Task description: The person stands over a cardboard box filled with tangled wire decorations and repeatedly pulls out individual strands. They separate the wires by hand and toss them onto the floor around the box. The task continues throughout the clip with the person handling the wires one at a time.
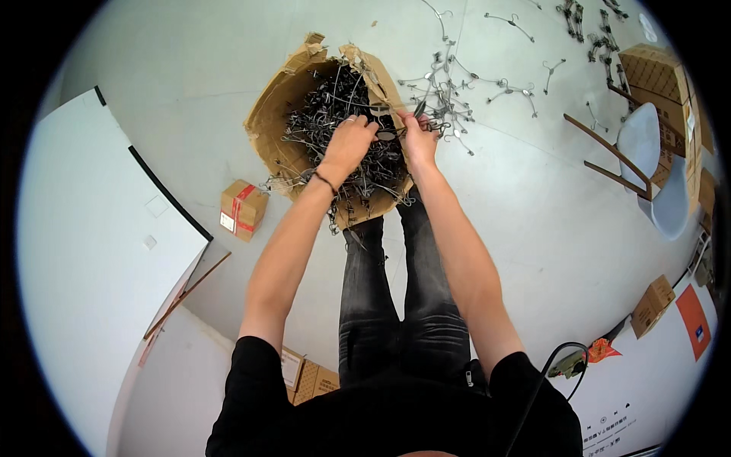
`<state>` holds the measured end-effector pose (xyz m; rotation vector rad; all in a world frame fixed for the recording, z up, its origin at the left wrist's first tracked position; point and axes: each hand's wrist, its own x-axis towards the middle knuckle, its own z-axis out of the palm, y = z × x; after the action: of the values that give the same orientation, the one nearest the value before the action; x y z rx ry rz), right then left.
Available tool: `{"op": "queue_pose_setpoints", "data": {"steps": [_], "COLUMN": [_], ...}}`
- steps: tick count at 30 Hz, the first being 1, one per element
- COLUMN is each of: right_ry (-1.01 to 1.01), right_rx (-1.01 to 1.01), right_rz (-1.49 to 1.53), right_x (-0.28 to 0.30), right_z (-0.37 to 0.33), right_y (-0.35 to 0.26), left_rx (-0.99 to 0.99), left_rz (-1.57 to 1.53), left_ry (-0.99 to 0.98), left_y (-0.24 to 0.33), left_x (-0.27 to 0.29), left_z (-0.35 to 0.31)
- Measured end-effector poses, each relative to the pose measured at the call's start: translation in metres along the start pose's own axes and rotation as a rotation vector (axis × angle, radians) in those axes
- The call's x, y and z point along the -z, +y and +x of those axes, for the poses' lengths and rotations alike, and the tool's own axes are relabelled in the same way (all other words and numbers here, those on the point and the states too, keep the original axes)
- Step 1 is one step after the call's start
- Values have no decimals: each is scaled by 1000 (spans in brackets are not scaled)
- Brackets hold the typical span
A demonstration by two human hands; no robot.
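A torn cardboard box (263, 114) stands before my legs, heaped with a tangle of metal clip hangers (312, 114). Over its opening, my left hand (349, 146) has its fingers pinched at one side of a dark clip hanger (387, 136). My right hand (419, 143) grips the other side of it, near the box's right wall. Where exactly the fingers meet the metal is partly hidden by the dark tangle. Just beyond my right hand, several loose clip hangers (445, 87) lie piled on the floor.
More hangers (601, 42) are scattered at the far right. A small taped carton (244, 209) sits left of the box. Grey chairs (640, 141) with wooden legs and stacked cartons (659, 72) stand at right. A large white panel (106, 228) fills the left side.
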<state>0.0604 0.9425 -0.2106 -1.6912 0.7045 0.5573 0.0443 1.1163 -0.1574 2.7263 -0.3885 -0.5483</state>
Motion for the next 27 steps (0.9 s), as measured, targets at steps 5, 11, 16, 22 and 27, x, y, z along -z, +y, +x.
{"op": "queue_pose_setpoints", "data": {"steps": [5,11,16,22,27], "right_ry": [-116,-74,-118,-72,-260], "right_rx": [336,106,57,-74,-328], "right_rz": [501,452,428,298,497], "right_x": [0,0,-13,3,-20], "right_z": [-73,-56,-32,-58,-73], "right_y": [-73,-70,4,-45,-17], "left_rx": [-14,107,598,953,1256], "left_rz": [-241,-288,-542,-1721,-2114], "left_ry": [182,399,554,328,325], "left_y": [14,26,51,52,37], "left_x": [32,22,0,-33,-40], "left_z": [-23,-29,-106,-107,-68]}}
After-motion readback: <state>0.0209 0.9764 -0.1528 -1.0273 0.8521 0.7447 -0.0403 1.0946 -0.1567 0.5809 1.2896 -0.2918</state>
